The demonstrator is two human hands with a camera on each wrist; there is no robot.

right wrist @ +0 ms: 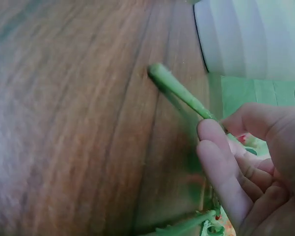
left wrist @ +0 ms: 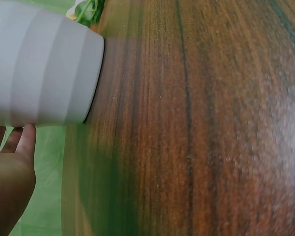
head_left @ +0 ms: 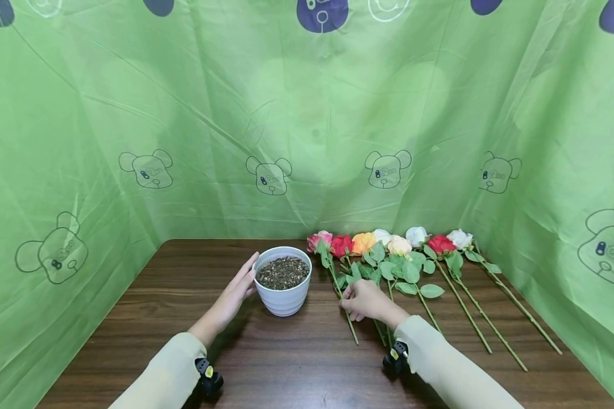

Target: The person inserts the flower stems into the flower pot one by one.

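A white ribbed flowerpot [head_left: 283, 301] filled with dark soil [head_left: 283, 272] stands upright on the table. My left hand [head_left: 235, 295] rests against its left side with fingers straight; in the left wrist view the fingertips [left wrist: 27, 135] meet the pot's wall. To the right of the pot, my right hand [head_left: 365, 300] pinches the stem of a pink rose [head_left: 319, 241] between thumb and fingers. That stem's cut end [right wrist: 159, 73] sticks out past the fingertips, close over the wood in the right wrist view. The rose's head points toward the back of the table.
Right of the pink rose lie several more roses, among them a red rose [head_left: 341, 245], an orange rose [head_left: 364, 243] and a white rose [head_left: 460, 238], stems toward the front. Green cloth [head_left: 312, 113] with bear drawings encloses the wooden table [head_left: 297, 369] at the back and sides.
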